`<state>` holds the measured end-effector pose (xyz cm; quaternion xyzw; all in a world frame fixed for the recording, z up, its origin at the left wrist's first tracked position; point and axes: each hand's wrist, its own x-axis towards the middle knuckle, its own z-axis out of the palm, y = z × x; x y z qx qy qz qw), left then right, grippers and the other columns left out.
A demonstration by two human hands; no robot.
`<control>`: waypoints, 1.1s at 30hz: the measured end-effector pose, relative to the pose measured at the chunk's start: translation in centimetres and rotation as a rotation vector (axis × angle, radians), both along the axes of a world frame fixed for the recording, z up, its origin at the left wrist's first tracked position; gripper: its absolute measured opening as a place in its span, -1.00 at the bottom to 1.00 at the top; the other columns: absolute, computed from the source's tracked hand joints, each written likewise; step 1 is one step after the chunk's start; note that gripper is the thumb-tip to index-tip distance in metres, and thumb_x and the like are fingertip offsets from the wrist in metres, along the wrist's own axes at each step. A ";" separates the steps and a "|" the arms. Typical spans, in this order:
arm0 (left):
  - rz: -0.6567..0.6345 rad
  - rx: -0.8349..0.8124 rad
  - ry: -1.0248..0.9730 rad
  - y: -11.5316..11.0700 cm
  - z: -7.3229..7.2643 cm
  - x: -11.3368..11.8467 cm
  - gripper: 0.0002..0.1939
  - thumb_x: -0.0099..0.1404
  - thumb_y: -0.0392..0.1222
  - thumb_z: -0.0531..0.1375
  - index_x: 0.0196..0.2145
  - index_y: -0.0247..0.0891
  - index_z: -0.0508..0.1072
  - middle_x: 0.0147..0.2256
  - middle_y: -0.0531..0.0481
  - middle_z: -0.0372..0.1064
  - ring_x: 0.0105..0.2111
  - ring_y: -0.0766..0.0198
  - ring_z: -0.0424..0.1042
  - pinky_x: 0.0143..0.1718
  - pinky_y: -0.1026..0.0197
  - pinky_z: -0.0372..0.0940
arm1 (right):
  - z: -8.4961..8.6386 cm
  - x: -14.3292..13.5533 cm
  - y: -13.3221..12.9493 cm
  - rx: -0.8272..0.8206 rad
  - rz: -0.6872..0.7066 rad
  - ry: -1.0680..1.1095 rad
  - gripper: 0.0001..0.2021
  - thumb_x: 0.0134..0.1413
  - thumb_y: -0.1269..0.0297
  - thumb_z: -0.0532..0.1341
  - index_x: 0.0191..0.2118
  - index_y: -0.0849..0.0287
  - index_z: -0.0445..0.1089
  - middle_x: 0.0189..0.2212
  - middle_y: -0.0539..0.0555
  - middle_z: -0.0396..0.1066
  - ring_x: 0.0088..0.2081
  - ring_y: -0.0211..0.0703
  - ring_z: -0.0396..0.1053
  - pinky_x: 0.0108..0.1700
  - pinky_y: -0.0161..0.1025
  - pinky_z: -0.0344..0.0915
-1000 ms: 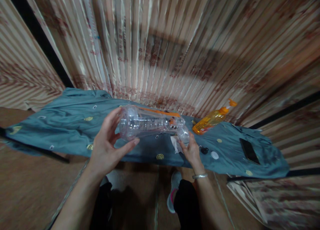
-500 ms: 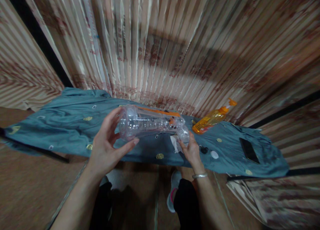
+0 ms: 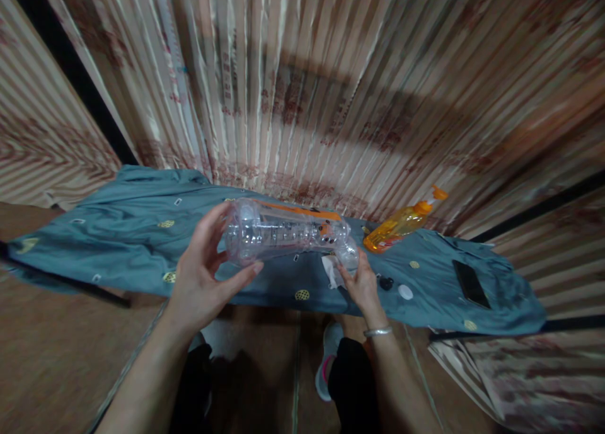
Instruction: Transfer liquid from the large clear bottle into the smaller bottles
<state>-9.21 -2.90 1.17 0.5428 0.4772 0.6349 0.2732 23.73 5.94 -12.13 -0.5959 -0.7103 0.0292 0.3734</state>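
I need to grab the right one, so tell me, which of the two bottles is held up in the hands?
The clear plastic bottle, held sideways between the left hand and right hand. The orange pump bottle lies untouched on the blue cloth.

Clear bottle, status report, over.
Left hand cups the clear bottle base; right hand grips its neck end. Bottle sideways above blue cloth. Nothing obstructing.

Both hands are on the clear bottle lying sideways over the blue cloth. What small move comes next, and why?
Probably lower the clear bottle onto the blue cloth or turn it upright. The left hand cups its base, the right hand pinches the neck end beside a white tissue. It hangs level above the cloth, the neck looks uncapped, and a white cap lies near.
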 end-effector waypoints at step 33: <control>-0.012 -0.059 -0.034 0.2 0.0 -0.4 -0.09 -0.04 -0.09 0.50 0.25 -0.08 0.29 0.23 -0.16 0.37 0.19 -0.09 0.41 -0.09 -0.01 0.56 | 0.1 -0.1 0.0 -0.006 -0.001 0.027 -0.42 0.23 0.04 0.14 0.25 0.30 0.22 0.06 0.36 0.47 0.04 0.17 0.49 0.07 0.09 0.43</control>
